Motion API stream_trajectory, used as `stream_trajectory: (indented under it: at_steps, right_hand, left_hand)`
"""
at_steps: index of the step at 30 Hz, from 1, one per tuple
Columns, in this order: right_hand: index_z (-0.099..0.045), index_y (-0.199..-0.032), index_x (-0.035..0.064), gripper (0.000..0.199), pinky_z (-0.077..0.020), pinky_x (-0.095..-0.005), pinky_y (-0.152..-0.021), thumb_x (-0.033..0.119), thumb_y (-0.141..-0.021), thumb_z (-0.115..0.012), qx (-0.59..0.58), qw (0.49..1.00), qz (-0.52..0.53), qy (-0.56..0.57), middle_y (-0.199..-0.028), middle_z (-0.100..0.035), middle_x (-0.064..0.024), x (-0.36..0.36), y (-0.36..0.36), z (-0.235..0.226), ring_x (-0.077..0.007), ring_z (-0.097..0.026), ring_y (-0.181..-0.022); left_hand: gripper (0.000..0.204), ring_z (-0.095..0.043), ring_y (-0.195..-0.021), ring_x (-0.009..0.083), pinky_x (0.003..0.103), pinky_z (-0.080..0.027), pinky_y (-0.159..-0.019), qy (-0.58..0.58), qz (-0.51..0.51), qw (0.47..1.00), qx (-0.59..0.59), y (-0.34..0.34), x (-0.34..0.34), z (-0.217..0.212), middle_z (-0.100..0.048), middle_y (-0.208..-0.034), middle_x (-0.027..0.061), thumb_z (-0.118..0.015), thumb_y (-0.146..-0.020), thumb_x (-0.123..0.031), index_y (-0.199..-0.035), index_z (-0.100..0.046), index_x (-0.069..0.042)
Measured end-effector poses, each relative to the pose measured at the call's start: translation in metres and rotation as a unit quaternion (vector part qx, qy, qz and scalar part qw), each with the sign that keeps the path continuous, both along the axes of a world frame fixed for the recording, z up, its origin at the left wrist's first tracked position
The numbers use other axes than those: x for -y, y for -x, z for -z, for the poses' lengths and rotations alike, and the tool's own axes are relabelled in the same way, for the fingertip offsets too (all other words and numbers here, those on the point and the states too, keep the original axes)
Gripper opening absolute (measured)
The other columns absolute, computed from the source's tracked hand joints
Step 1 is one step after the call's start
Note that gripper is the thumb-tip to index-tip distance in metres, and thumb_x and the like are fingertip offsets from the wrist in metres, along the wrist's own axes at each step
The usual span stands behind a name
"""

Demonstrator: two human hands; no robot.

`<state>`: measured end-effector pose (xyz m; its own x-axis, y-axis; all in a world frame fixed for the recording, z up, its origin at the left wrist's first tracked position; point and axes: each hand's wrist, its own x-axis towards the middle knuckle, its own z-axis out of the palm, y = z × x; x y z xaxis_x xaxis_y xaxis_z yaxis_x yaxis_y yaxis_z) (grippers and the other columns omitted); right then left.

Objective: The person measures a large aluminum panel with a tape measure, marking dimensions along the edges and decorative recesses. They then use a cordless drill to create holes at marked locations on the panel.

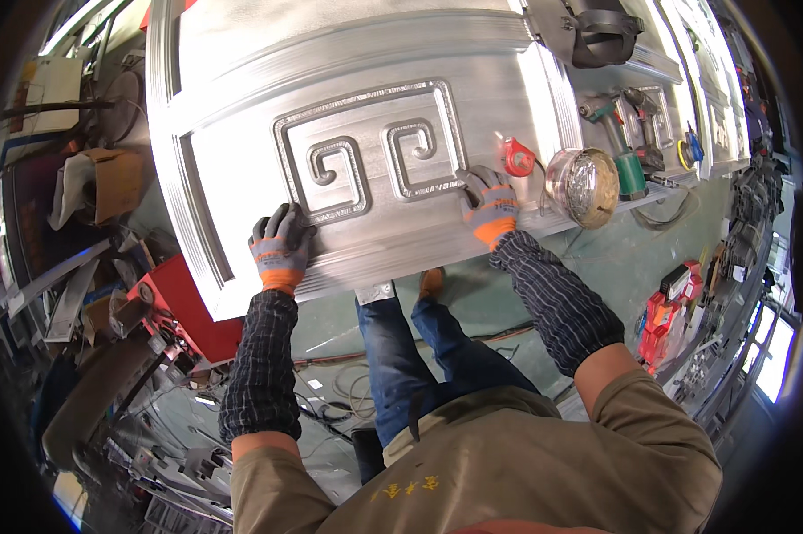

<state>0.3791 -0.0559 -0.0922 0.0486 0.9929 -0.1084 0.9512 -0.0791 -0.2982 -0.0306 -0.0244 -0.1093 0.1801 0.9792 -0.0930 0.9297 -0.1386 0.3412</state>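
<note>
Ideally, the left hand [281, 242] and right hand [490, 203] should steady the scroll-shaped ornament [361, 101] evenly, square on the silvery panel [232, 169]; both lie unclenched at its lower corners, any pinch impossible to tell. Its long axis runs left-right, rising slightly rightward, gap facing the panel's near edge.

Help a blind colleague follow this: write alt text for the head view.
A person's gloved left hand and right hand rest on a silvery metal panel, near the lower corners of a squared scroll motif. A small red item and a green power tool sit to the right.
</note>
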Motion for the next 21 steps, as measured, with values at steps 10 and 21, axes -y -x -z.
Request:
stream_trajectory:
  at_steps: [10,21]
  right_hand:
    - [-0.063,-0.134,0.0274,0.044,-0.0396,-0.0436,-0.107,0.036,-0.091,-0.059,-0.016,0.999,0.0,0.036,-0.131,-0.063,-0.0067,0.001,-0.005,0.009,-0.0281,-0.056,-0.121]
    - [-0.06,-0.139,0.0296,0.048,-0.0401,-0.0427,-0.107,0.038,-0.092,-0.057,0.015,0.999,0.001,0.051,-0.138,-0.061,-0.006,0.002,-0.005,0.013,-0.0288,-0.057,-0.12]
  left_hand:
    - [0.061,-0.051,-0.125,0.0351,0.049,-0.041,-0.109,-0.004,0.006,1.0,0.009,0.001,0.0,0.003,-0.062,-0.138,0.0056,-0.082,-0.076,-0.017,-0.134,-0.064,-0.016]
    - [0.054,-0.053,-0.123,0.0346,0.05,-0.041,-0.106,-0.015,0.01,1.0,0.004,0.001,-0.002,0.002,-0.063,-0.136,0.002,-0.083,-0.079,-0.03,-0.129,-0.066,-0.018]
